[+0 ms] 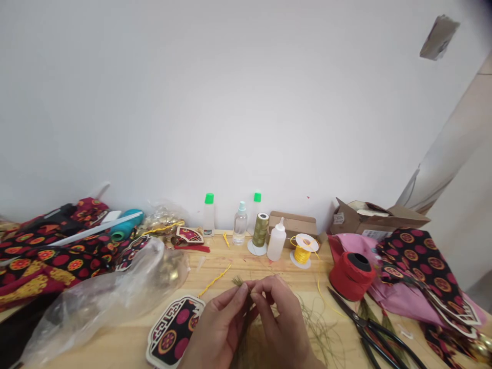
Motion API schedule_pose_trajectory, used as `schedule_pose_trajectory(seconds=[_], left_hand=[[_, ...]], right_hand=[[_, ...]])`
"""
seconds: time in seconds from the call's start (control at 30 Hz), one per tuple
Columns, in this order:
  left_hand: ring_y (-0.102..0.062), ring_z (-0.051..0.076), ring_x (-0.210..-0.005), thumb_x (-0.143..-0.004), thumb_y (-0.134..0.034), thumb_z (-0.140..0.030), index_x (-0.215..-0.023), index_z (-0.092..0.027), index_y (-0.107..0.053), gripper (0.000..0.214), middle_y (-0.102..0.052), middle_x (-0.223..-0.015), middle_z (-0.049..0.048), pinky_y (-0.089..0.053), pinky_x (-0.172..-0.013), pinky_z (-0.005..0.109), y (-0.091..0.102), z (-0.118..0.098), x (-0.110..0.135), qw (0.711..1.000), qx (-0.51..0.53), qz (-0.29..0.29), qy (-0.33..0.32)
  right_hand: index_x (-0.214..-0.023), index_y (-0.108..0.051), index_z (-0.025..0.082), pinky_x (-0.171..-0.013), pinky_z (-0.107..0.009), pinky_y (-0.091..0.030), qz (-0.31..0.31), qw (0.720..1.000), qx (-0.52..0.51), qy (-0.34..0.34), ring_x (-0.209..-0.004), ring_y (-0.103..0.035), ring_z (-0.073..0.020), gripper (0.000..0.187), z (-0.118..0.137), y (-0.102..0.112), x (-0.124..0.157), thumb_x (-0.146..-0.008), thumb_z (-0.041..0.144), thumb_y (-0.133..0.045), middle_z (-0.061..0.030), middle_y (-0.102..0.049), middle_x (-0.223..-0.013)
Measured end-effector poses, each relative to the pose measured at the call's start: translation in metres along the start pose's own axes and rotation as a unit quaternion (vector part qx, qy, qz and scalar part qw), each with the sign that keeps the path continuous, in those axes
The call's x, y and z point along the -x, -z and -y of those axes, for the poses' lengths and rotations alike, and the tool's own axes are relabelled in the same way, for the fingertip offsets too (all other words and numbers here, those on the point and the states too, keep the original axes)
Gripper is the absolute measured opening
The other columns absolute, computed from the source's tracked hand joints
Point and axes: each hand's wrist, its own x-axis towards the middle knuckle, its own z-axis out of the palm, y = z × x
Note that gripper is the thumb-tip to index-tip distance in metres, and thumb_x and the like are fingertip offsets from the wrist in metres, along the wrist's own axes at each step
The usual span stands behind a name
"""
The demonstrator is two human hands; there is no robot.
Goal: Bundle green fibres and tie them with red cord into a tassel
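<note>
My left hand (220,320) is closed in a pinch on a bundle of olive-green thread (238,281), whose short tuft sticks up past the fingertips. Close against it, my right hand (282,319) also pinches at the bundle, fingertips nearly meeting the left ones. Strands hang down between the palms, and the exact gripping point is hidden by the fingers. Loose green threads (325,330) lie scattered to the right of my right hand. Beside my left hand lies a flat pendant with patterned fabric and a pale frame (177,328), a yellow twisted cord (215,281) running from its top.
Scissors (361,322) and a red ribbon roll (352,277) lie at right. Behind stand a green thread spool (261,229), a squeeze bottle (277,241), a spray bottle (240,224) and a yellow cord spool (303,252). A plastic bag (96,300) and patterned fabric (57,256) cover the left.
</note>
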Motion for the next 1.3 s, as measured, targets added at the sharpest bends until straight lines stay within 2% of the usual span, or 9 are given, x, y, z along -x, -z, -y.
schedule_pose_trajectory(seconds=[0.13,0.43,0.57,0.7,0.8,1.0,1.17,1.3], left_hand=[[-0.061,0.019,-0.08,-0.066,-0.063,-0.016,-0.078,-0.013,-0.069,0.013,-0.069,-0.071,0.0064,-0.048,-0.069,0.024,0.0016,-0.0001,-0.0019,1.0,0.01,-0.013,0.005],[-0.06,0.02,-0.084,-0.068,-0.062,-0.018,-0.078,-0.016,-0.069,0.013,-0.07,-0.075,0.0057,-0.047,-0.072,0.025,0.0035,0.0009,-0.0033,1.0,-0.006,0.023,-0.001],[-0.058,0.02,-0.089,-0.07,-0.059,-0.02,-0.082,-0.016,-0.068,0.016,-0.069,-0.081,0.007,-0.043,-0.08,0.029,0.0047,-0.0009,-0.0033,0.999,-0.027,0.027,-0.027],[-0.058,0.019,-0.086,-0.067,-0.062,-0.021,-0.08,-0.015,-0.069,0.016,-0.069,-0.079,0.0069,-0.04,-0.084,0.029,0.0024,-0.0022,-0.0024,0.996,-0.074,-0.009,-0.058],[-0.059,0.019,-0.081,-0.066,-0.062,-0.024,-0.08,-0.014,-0.069,0.018,-0.069,-0.074,0.0063,-0.042,-0.077,0.027,-0.0012,-0.0021,-0.0007,0.99,-0.123,-0.009,-0.065],[-0.056,0.016,-0.065,-0.063,-0.064,-0.028,-0.074,-0.013,-0.07,0.02,-0.065,-0.06,0.0036,-0.043,-0.062,0.024,-0.0025,-0.0011,-0.0005,0.985,-0.156,-0.011,-0.067],[-0.054,0.014,-0.062,-0.064,-0.064,-0.029,-0.074,-0.013,-0.07,0.02,-0.063,-0.058,0.0026,-0.042,-0.06,0.021,0.0008,0.0001,-0.0022,0.987,-0.151,-0.006,-0.053],[-0.056,0.013,-0.066,-0.068,-0.061,-0.024,-0.077,-0.014,-0.07,0.017,-0.065,-0.063,0.0036,-0.043,-0.064,0.021,0.0046,0.0008,-0.0038,0.99,-0.132,0.017,-0.042]], right_hand=[[-0.063,-0.049,0.019,-0.053,-0.022,-0.039,0.006,1.0,0.018,0.017,-0.058,-0.049,-0.0123,0.013,0.0,0.0013,-0.0009,-0.074,0.013,-0.045,0.0004,-0.054,-0.06],[-0.065,-0.049,0.019,-0.06,-0.023,-0.04,0.008,1.0,-0.014,-0.002,-0.064,-0.051,-0.0127,0.012,0.005,0.0025,0.0003,-0.076,0.013,-0.046,-0.0001,-0.055,-0.065],[-0.068,-0.048,0.019,-0.057,-0.022,-0.041,-0.004,0.995,-0.078,-0.064,-0.062,-0.05,-0.0121,0.012,0.0073,0.0027,-0.003,-0.079,0.018,-0.042,-0.0008,-0.054,-0.07],[-0.066,-0.047,0.018,-0.055,-0.022,-0.04,-0.011,0.991,-0.071,-0.111,-0.059,-0.047,-0.0123,0.016,0.0047,0.0023,-0.0053,-0.08,0.022,-0.041,0.0003,-0.048,-0.064],[-0.066,-0.048,0.018,-0.055,-0.023,-0.04,0.003,0.995,-0.041,-0.092,-0.059,-0.045,-0.0123,0.016,0.002,0.0012,-0.0043,-0.08,0.022,-0.042,0.0002,-0.048,-0.064],[-0.064,-0.05,0.018,-0.055,-0.023,-0.039,-0.021,0.998,0.052,-0.028,-0.062,-0.048,-0.0131,0.012,0.0002,0.0031,-0.0038,-0.075,0.017,-0.047,-0.0001,-0.051,-0.064],[-0.063,-0.053,0.018,-0.058,-0.026,-0.04,-0.019,0.995,0.097,0.011,-0.064,-0.051,-0.015,0.012,0.0012,0.006,-0.005,-0.074,0.016,-0.049,-0.0016,-0.054,-0.065],[-0.066,-0.058,0.019,-0.057,-0.026,-0.04,-0.003,0.993,0.116,0.023,-0.064,-0.05,-0.0156,0.013,0.0021,0.0071,-0.0045,-0.074,0.016,-0.048,-0.0024,-0.054,-0.065]])
